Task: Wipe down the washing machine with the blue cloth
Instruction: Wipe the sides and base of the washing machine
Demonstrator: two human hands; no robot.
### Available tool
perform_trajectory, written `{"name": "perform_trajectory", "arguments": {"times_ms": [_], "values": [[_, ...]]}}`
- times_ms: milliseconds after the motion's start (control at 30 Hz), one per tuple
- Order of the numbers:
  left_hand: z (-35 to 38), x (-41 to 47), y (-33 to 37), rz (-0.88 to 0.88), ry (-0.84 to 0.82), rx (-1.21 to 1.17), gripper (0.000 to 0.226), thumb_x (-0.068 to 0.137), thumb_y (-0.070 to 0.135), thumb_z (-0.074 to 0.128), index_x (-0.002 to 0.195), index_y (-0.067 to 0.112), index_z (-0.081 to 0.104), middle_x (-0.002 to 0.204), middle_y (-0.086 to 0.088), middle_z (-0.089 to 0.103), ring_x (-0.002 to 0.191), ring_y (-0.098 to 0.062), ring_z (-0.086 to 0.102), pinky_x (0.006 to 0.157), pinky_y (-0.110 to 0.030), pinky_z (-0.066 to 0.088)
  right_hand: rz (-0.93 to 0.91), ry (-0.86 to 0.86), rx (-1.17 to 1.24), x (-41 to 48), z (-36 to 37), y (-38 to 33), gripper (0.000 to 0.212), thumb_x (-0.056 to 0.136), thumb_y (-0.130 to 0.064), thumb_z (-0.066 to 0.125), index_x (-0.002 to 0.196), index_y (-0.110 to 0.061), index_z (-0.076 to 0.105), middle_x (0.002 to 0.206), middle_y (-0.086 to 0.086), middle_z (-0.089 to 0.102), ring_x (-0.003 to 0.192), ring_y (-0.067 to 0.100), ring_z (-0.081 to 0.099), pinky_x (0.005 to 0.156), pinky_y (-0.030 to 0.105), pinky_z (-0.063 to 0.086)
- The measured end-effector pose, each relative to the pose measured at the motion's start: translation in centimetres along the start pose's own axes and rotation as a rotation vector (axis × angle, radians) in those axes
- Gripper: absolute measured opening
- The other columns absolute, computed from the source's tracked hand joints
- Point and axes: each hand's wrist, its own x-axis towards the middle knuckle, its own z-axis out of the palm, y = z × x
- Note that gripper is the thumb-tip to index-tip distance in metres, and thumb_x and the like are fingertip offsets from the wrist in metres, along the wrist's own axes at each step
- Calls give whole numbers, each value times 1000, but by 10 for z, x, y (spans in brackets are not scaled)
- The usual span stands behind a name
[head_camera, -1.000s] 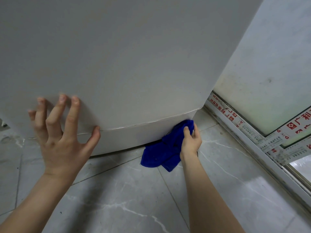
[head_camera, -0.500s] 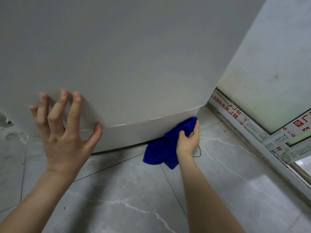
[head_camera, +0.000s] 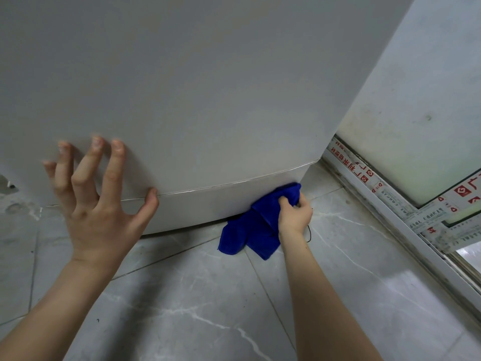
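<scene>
Fingers: those of the right hand [head_camera: 295,217] are bunching round the blue cloth [head_camera: 247,230]; those of the left hand [head_camera: 99,204] are spreading against the washing machine [head_camera: 208,87].
Cloth: is pressing against the machine's lower right corner.
Risk: its hanging tail may be dragging grit off the floor tiles [head_camera: 182,308] onto the panel.

Tape [head_camera: 348,165] on the window frame [head_camera: 406,227] bears red Chinese characters, turned sideways and hard to read. Further right, a large 广 stands beside a red square logo [head_camera: 462,192]. The grey small print is illegible.
</scene>
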Motion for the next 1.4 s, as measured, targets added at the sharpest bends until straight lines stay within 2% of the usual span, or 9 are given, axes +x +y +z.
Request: {"name": "perform_trajectory", "arguments": {"times_ms": [200,333,433,533,700,867,1100,1267,1400], "values": [[-2,0,3,-38,4,-22,76,92,41,62,157,31,24,152,-2,22,153,-13,2,108,-72,30,-182,134,277,-20,27,-20,50,79,-2,68,128,-12,63,112,8,59,96,15,65,82,21,57],[-3,1,2,-29,9,-27,72,91,38,64,154,21,34,150,-6,25,153,-12,-1,107,-72,31,-89,108,132,-38,29,5,50,85,-5,69,134,-10,58,111,2,61,90,8,60,71,3,46],[-6,1,2,-10,17,-13,71,90,35,67,152,16,38,149,-7,27,153,-12,0,114,-68,25,89,1,141,-44,18,20,45,85,0,70,128,-5,61,109,11,69,86,14,67,64,8,52],[-6,1,3,1,9,15,70,89,35,69,150,14,41,149,-7,28,153,-21,6,121,-60,18,-20,104,290,-50,33,0,48,79,0,72,126,-10,63,114,12,67,100,20,69,71,13,55],[-1,0,3,5,35,19,71,89,35,69,151,16,40,150,-6,29,146,-34,16,118,-63,21,-109,110,208,-70,47,2,51,82,-7,72,131,-13,59,116,-9,60,104,-3,62,85,13,50],[-2,0,0,9,41,23,73,89,36,69,153,19,38,151,-5,29,149,-31,14,124,-52,12,164,-10,131,-68,31,19,53,83,-4,72,134,-9,57,119,9,67,106,22,64,95,37,54],[-1,0,1,5,34,23,71,87,34,70,150,15,42,151,-4,29,146,-34,14,123,-54,12,-82,73,373,-109,65,-5,48,74,-5,74,120,-13,62,109,7,67,93,11,69,79,23,58],[-3,-1,-1,12,16,24,71,89,34,71,151,15,41,152,-5,29,147,-34,13,124,-53,11,137,-7,135,-111,53,24,47,84,-4,73,128,-5,57,115,8,65,109,20,64,96,34,53],[-4,0,-1,25,15,21,69,90,35,70,149,13,43,152,-5,30,146,-35,15,122,-56,15,149,-1,144,-111,53,17,43,80,-1,74,121,-5,59,100,6,65,88,15,65,85,32,56]]}}
